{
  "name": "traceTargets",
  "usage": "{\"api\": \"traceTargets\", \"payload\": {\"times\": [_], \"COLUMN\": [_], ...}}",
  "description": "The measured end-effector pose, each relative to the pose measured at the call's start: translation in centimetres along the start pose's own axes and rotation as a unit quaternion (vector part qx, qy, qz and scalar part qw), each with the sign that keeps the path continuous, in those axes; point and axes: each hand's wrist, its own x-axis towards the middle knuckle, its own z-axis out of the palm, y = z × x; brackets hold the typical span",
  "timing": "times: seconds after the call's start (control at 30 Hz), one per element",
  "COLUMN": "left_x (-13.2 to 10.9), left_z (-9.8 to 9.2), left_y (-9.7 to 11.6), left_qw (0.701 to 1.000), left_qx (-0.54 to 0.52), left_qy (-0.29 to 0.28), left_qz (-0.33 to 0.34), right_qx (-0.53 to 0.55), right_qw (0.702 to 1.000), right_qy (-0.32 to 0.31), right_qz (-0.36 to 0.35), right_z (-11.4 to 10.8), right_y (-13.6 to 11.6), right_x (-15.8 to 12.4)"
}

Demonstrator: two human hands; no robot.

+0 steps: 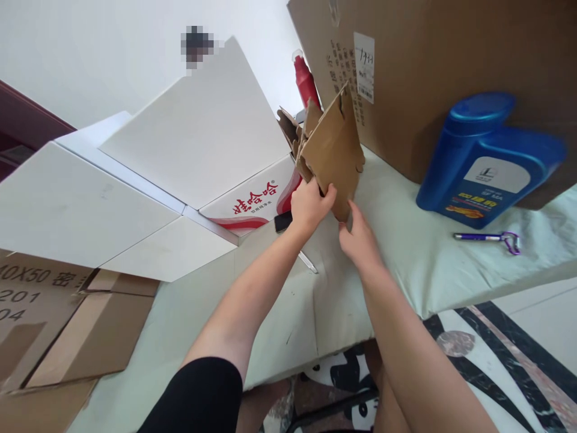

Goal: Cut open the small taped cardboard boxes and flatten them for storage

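Both hands hold a bundle of folded brown cardboard pieces (336, 150), which stand tilted above the cloth-covered table (387, 240). My left hand (312, 205) is closed on the lower left edges, its thumb against the front sheet. My right hand (361, 239) pinches the bottom corner of that sheet between thumb and fingers. Several torn or notched edges show at the upper left of the bundle. Just left of my left hand lies a black object (283, 222), partly hidden. Below it is a thin white stick-like item (308, 262), partly covered by my left forearm.
White boxes (198, 126), one with red lettering, stand left. Brown cartons (99, 331) lie at lower left. A large carton (406, 54) stands behind at right, with a blue oil jug (487, 162) before it. A purple-handled tool (487, 237) lies nearby. A red bottle (306, 81) stands behind.
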Motion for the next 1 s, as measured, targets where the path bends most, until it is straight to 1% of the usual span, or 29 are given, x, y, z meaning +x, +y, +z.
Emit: {"api": "traceTargets", "payload": {"times": [0.1,0.17,0.23,0.3,0.37,0.43,0.5,0.57,0.63,0.67,0.73,0.8,0.83,0.87,0.9,0.93,1.0], "left_x": [1.4,2.7,4.2,5.7,6.9,7.7,8.4,9.0,9.1,8.9,7.3,4.0,1.7,-0.8,-3.4,-6.0,-11.0], "left_z": [0.8,1.4,2.1,2.6,2.9,3.0,3.1,3.1,3.0,2.8,2.0,0.6,-0.3,-1.3,-2.3,-3.3,-5.0], "left_y": [0.5,1.1,1.8,2.2,2.4,2.3,2.2,2.1,2.1,2.1,2.1,1.4,0.6,-0.4,-1.7,-3.3,-6.8], "left_qw": [0.999,0.998,0.997,0.994,0.989,0.985,0.984,0.984,0.984,0.982,0.968,0.941,0.933,0.924,0.905,0.876,0.854], "left_qx": [-0.014,-0.033,-0.049,-0.062,-0.067,-0.063,-0.054,-0.05,-0.072,-0.102,-0.185,-0.27,-0.293,-0.313,-0.346,-0.392,-0.416], "left_qy": [0.036,0.05,0.057,0.059,0.054,0.038,0.018,0.014,0.013,-0.003,-0.072,-0.155,-0.171,-0.188,-0.212,-0.222,-0.22], "left_qz": [0.021,0.017,-0.012,-0.067,-0.121,-0.156,-0.168,-0.169,-0.165,-0.162,-0.152,-0.135,-0.118,-0.112,-0.13,-0.173,-0.22], "right_qx": [0.01,0.016,0.021,0.028,0.034,0.041,0.048,0.054,0.06,0.063,0.069,0.075,0.079,0.081,0.083,0.083,0.08], "right_qw": [1.0,0.999,0.999,0.999,0.998,0.998,0.997,0.997,0.997,0.996,0.996,0.995,0.995,0.995,0.995,0.995,0.995], "right_qy": [0.011,0.016,0.017,0.017,0.016,0.015,0.012,0.01,0.008,0.007,0.007,0.005,0.004,0.002,0.0,-0.003,-0.012], "right_qz": [0.014,0.024,0.031,0.036,0.041,0.047,0.053,0.057,0.058,0.058,0.06,0.059,0.057,0.055,0.054,0.053,0.05], "right_z": [-0.7,-1.0,-1.1,-1.1,-1.1,-1.1,-1.1,-1.1,-1.0,-1.0,-0.9,-0.8,-0.8,-0.7,-0.6,-0.4,0.0], "right_y": [-0.5,-0.7,-0.8,-0.9,-0.9,-1.0,-1.0,-0.9,-0.9,-0.8,-0.7,-0.6,-0.6,-0.6,-0.6,-0.6,-0.6], "right_x": [-0.3,-0.5,-0.6,-0.6,-0.5,-0.4,-0.3,-0.2,-0.2,-0.2,-0.2,-0.2,-0.2,-0.2,-0.2,-0.3,-0.5]}}
